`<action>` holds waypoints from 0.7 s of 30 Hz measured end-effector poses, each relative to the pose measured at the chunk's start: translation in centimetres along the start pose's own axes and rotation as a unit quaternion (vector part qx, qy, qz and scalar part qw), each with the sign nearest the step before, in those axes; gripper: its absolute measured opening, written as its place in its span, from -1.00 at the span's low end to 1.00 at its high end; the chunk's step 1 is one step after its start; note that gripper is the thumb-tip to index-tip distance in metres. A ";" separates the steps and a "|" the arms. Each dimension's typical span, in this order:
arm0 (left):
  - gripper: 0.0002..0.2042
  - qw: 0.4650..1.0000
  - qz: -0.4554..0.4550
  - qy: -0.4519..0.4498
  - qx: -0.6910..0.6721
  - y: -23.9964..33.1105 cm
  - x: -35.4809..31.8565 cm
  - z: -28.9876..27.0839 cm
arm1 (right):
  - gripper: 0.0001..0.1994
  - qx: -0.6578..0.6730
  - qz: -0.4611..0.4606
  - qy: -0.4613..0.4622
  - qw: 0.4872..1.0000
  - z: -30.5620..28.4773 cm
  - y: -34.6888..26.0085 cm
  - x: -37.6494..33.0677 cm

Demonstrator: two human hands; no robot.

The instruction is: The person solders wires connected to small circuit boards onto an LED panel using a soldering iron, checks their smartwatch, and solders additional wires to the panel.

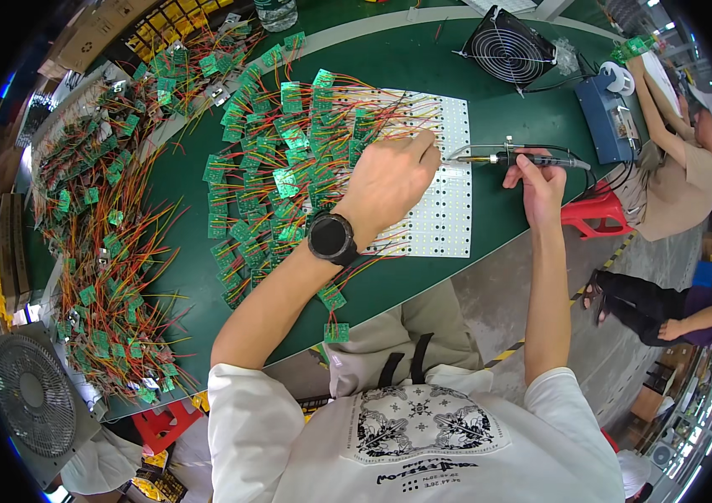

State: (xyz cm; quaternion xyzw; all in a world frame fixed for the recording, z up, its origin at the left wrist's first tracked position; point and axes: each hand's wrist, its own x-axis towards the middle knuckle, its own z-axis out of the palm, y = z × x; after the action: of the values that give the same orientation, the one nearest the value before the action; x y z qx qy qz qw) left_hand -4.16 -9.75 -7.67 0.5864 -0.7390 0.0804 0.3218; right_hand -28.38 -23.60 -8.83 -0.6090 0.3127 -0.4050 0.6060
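My right hand point(538, 178) grips a soldering iron point(502, 158) by its black handle, tip pointing left over a white panel point(448, 222) dotted with rows of pads. A thin curved metal tube runs along the iron toward its tip. My left hand point(396, 178), a black watch on its wrist, rests over the panel with fingers pinched together close to that tip; what they hold is hidden. Red and yellow wires stretch from the panel to rows of small green circuit boards point(286, 183) on its left side. Some boards and wires lie beneath my left forearm.
A tangled heap of wired boards point(108, 243) covers the table's left side. At the back stands a black fan point(508, 49); a blue soldering station point(605, 117) is at the right. A grey fan point(33, 390) stands lower left. Other people sit beyond the right edge.
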 end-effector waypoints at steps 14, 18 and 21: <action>-0.91 0.997 -0.040 -0.013 -0.061 -0.3 0.2 -0.6 | -0.76 -0.023 -0.005 -0.021 1.000 -0.1 -0.1 0.0; -0.87 0.995 -0.050 -0.010 -0.081 0.0 0.3 -0.7 | -0.76 0.003 -0.014 -0.008 1.000 0.1 0.0 0.1; -0.86 0.995 -0.027 -0.008 -0.097 0.0 0.5 -0.9 | -0.75 -0.007 -0.013 -0.001 1.000 0.1 -0.1 0.0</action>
State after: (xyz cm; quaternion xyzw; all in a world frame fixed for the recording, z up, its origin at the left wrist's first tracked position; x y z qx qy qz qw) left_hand -3.89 -9.73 -6.64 0.5725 -0.7299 -0.0047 0.3736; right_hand -28.28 -23.57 -8.73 -0.6178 0.3070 -0.4098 0.5967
